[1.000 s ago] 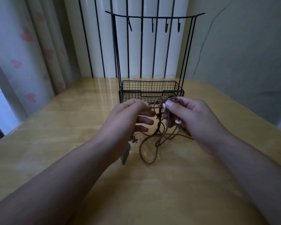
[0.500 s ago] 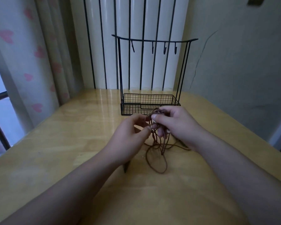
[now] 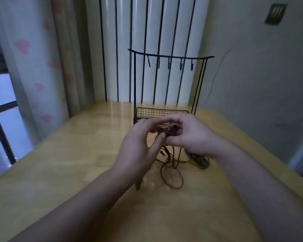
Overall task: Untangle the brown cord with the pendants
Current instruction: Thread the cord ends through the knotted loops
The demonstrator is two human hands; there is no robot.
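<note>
A tangled knot of the brown cord [image 3: 171, 131] is pinched between both hands above the wooden table [image 3: 77, 154]. My left hand [image 3: 138, 151] grips it from the left with thumb and fingers. My right hand [image 3: 191, 137] holds it from the right. Loose loops of the cord hang down and lie on the table below the hands. A dark leaf-shaped pendant [image 3: 202, 161] rests on the table under my right wrist. Another dark pendant [image 3: 138, 186] pokes out from under my left wrist. A small metal charm [image 3: 162, 152] dangles between the hands.
A black wire rack [image 3: 164, 112] with a mesh basket and a bar of hooks stands just behind the hands. White vertical panels with black bars rise at the table's far edge. A curtain with pink hearts [image 3: 33, 67] hangs at the left, a grey wall at the right.
The camera has tilted up, so the hands sit lower and farther in view. Both hands have closed in tighter on the knot, and the right-hand pendant now shows on the table.
</note>
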